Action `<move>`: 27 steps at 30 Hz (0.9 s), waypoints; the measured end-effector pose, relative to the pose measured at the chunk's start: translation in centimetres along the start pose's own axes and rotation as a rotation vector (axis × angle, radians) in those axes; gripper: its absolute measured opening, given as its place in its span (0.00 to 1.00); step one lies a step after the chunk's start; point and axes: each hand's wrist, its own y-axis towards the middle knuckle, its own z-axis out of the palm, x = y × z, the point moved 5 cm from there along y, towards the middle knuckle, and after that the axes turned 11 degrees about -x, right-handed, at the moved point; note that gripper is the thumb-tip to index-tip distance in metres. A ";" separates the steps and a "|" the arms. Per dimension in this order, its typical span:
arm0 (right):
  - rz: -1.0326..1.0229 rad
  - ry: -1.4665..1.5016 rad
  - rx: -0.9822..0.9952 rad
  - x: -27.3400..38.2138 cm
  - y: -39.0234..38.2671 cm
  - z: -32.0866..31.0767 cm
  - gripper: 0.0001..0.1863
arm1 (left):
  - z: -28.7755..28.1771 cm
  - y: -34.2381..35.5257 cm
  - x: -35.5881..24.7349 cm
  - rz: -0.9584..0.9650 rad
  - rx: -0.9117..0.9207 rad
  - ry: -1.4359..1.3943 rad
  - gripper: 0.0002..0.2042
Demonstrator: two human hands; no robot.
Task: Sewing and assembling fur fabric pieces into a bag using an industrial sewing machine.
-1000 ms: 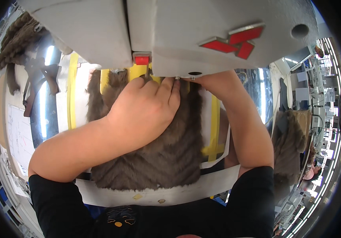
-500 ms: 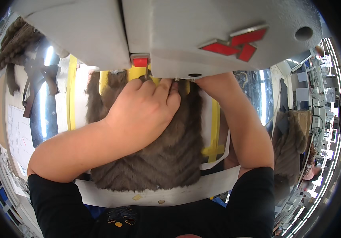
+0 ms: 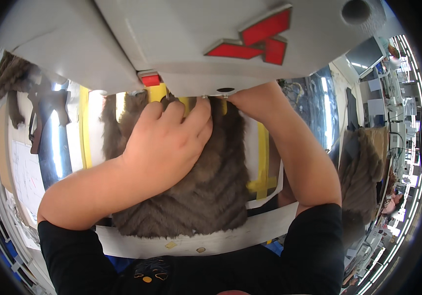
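Note:
A brown fur piece (image 3: 206,196) with chevron-like ridges lies fur side up beneath the grey head of a sewing machine (image 3: 186,69). My left hand (image 3: 169,135) rests on its upper part, fingers bent and closed on the fur, the tips hidden at the machine's lower edge. My right hand (image 3: 247,102) reaches in from the right under the machine head. Only its wrist side shows there; the fingers are out of sight. The needle area is mostly covered by my left knuckles and the machine.
Yellow tape strips (image 3: 263,162) mark the white work surface on both sides. A pale board edge (image 3: 144,245) runs along the front. More brown fur lies at the far left (image 3: 14,81) and on the right (image 3: 361,177). A paper pattern (image 3: 28,169) lies on the left.
The whole view has tilted slightly, so the machine head looks lower and farther left. My left hand has shifted a little left; its fingers stay bent on the fur.

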 end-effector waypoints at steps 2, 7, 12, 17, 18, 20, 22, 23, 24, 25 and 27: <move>0.008 0.003 -0.009 0.0 0.1 0.0 0.17 | 0.0 0.0 0.1 0.003 -0.032 -0.009 0.23; 0.042 0.035 -0.016 0.2 0.2 -0.5 0.18 | 0.5 0.1 0.4 -0.025 -0.027 0.026 0.23; 0.153 0.309 0.045 -0.1 -0.4 -0.8 0.20 | 0.9 0.3 0.8 -0.052 -0.004 0.000 0.22; 0.291 0.290 0.090 0.6 -0.3 -1.1 0.21 | 0.8 0.3 0.8 -0.072 -0.001 -0.011 0.22; 0.347 0.342 0.065 0.6 -0.4 -1.1 0.20 | 0.8 0.3 0.9 -0.075 -0.002 -0.009 0.22; 0.295 0.320 0.031 0.2 -0.4 -1.0 0.19 | 0.8 0.3 0.8 -0.067 -0.006 -0.017 0.22; 0.238 0.295 0.000 -0.6 -0.4 -0.6 0.17 | 0.7 0.3 0.8 -0.071 -0.002 -0.020 0.22; 0.102 0.183 -0.011 -0.7 -0.4 -0.3 0.16 | 0.8 0.3 0.8 -0.075 0.005 -0.024 0.22; -0.034 0.070 -0.021 -0.5 -0.3 -0.2 0.15 | 0.8 0.3 0.7 -0.080 -0.002 -0.024 0.22; -0.043 0.069 -0.016 -0.1 -0.2 -0.2 0.15 | 0.8 0.2 0.7 -0.077 -0.002 -0.023 0.23; 0.000 -0.057 -0.008 0.5 -0.3 -0.2 0.15 | 0.8 0.0 0.9 -0.084 -0.005 -0.019 0.23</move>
